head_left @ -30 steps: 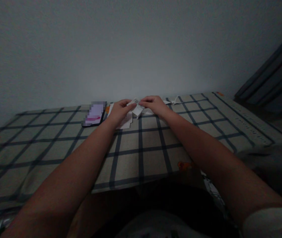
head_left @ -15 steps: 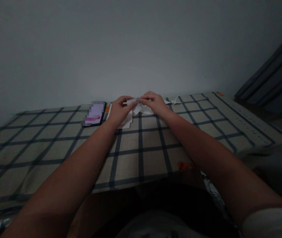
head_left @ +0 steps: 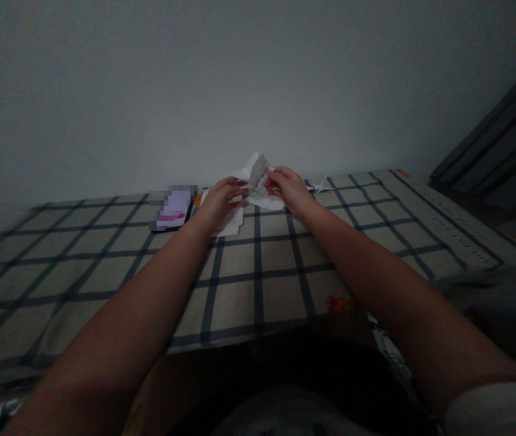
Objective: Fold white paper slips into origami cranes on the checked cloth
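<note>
Because it appears to be a single thin sheet, the creased paper (head_left: 259, 184) between the two hands should be very light and soft across its open faces, a little stiffer along its folds. It is at the far side of the table, in front of the wall (head_left: 258, 79), with its faces spread at differing angles and dark marks, perhaps print, on one. Such paper likely tears or crumples under a hard pull, so a light pinch at an edge or along a fold seems the safest hold; it probably offers fair grip to dry fingertips. The right hand (head_left: 289, 189) pinches its right part between thumb and fingers. The left hand (head_left: 222, 203) has its fingers loosely curled and narrowly parted at the left part; whether they grip it, I cannot tell. Under and just near of the left hand lie white sheets (head_left: 231, 228). Farther left rests a phone (head_left: 177, 209), its screen lit. Right of the right hand sits a small white folded piece (head_left: 320, 185). All lie on a checked tablecloth (head_left: 280, 297).
</note>
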A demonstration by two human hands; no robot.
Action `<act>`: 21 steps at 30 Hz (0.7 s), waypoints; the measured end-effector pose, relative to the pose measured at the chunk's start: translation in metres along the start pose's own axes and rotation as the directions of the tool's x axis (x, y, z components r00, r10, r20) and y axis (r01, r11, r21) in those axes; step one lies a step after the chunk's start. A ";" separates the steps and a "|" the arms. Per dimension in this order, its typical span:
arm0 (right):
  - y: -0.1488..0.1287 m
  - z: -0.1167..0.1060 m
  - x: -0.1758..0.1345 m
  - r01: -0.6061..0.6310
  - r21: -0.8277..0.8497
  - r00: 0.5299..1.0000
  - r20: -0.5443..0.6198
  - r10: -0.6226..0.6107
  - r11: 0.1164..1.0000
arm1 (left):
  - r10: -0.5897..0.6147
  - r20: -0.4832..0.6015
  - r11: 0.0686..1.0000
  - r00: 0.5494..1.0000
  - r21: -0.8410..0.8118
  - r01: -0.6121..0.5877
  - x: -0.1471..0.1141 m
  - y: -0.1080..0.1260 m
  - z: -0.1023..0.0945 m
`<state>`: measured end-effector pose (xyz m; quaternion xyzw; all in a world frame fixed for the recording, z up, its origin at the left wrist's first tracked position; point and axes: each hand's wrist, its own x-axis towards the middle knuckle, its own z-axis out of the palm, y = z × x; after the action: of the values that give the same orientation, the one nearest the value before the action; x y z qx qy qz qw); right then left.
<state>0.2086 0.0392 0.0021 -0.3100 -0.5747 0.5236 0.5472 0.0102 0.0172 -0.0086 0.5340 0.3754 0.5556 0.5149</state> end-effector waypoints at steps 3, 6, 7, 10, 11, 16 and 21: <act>0.003 0.000 -0.001 -0.033 -0.028 0.998 0.044 0.034 0.999 | 0.051 0.035 0.999 0.998 0.014 -0.051 -0.005 0.003 0.003; 0.005 0.001 -0.002 -0.037 -0.039 0.996 0.082 0.040 0.999 | 0.067 0.059 0.997 0.996 0.042 -0.069 -0.008 0.006 0.004; 0.005 0.001 -0.003 -0.038 -0.053 0.995 0.089 0.042 0.998 | 0.065 0.060 0.996 0.996 0.051 -0.068 -0.008 0.007 0.004; 0.003 0.003 -0.005 -0.038 -0.094 0.994 0.097 0.047 0.995 | 0.069 0.072 0.995 0.995 0.061 -0.074 -0.008 0.007 0.006; 0.002 0.003 -0.006 -0.038 -0.100 0.993 0.106 0.049 0.994 | 0.073 0.083 0.995 0.994 0.058 -0.078 -0.008 0.007 0.006; 0.003 0.003 -0.007 -0.055 -0.112 0.982 0.176 0.074 0.992 | 0.062 0.060 0.998 0.996 0.027 -0.064 -0.008 0.005 0.007; 0.003 0.001 -0.007 -0.052 -0.128 0.963 0.257 0.084 0.990 | 0.035 0.036 0.999 0.999 0.027 -0.036 -0.007 0.003 0.005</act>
<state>0.2081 0.0331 -0.0030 -0.2900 -0.6614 0.5431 0.4284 0.0141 0.0094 -0.0061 0.5575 0.3646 0.5498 0.5040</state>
